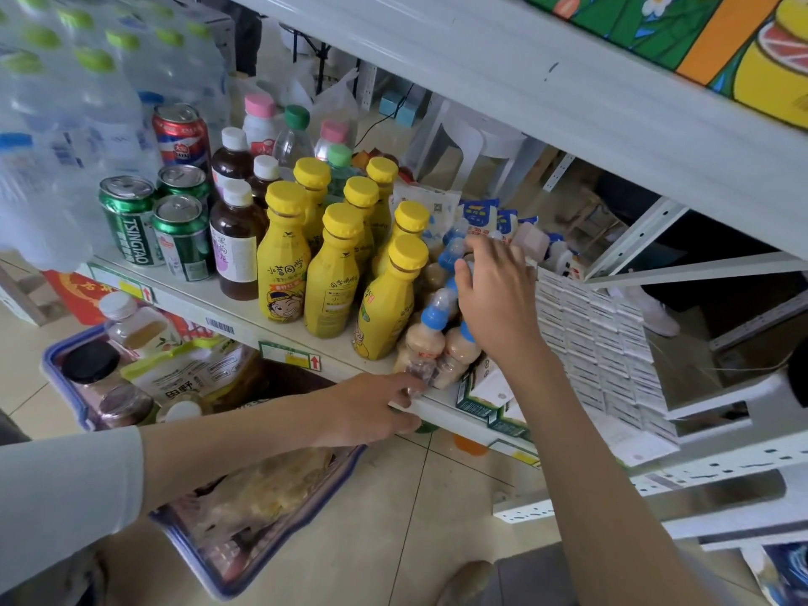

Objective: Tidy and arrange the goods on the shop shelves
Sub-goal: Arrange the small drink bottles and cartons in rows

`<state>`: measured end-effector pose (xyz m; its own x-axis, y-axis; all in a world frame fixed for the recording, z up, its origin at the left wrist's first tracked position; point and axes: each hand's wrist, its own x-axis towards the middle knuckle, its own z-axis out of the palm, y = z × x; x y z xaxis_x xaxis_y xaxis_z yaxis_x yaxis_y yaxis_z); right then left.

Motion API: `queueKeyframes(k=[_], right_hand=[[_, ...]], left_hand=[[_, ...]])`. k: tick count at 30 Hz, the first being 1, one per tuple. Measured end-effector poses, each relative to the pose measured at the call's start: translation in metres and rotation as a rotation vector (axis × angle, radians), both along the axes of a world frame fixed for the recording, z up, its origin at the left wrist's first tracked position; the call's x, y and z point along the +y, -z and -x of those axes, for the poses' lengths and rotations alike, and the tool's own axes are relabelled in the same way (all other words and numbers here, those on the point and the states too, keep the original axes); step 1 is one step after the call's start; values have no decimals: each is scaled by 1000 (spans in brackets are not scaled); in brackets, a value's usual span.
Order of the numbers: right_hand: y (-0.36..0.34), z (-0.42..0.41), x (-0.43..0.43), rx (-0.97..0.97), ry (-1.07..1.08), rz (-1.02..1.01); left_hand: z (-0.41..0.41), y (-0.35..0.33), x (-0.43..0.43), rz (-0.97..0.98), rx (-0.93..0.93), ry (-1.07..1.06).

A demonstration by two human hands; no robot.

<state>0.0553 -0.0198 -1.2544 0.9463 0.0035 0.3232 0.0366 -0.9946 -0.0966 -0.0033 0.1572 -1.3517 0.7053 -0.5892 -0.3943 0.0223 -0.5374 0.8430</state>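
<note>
Sitting at the shelf's point(245, 310) near edge, just right of the yellow bottles point(332, 273), is the pack point(430, 343) of blue-capped drinks. The right hand point(494, 295) grips its far caps, fingers curled. The left hand point(371, 408) steadies the near end, fingers fairly straight. Best pushed back squarely and slowly, so its neighbours don't topple.

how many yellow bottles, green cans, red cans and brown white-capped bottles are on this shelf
yellow bottles: 7
green cans: 3
red cans: 1
brown white-capped bottles: 3
total: 14
</note>
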Motion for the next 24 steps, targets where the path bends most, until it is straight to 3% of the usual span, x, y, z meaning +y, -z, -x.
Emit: queueKeyframes(k=[3, 7, 18, 24], right_hand=[[8, -4, -3, 153, 49, 18], [14, -7, -2, 210, 57, 68], [-1, -1, 11, -51, 28, -32], [-8, 5, 14, 28, -33, -33]], left_hand=[[0, 1, 1, -1, -6, 7], [-1, 1, 3, -13, -24, 22], [-5, -1, 3, -37, -103, -3], [-9, -5, 6, -79, -180, 14]])
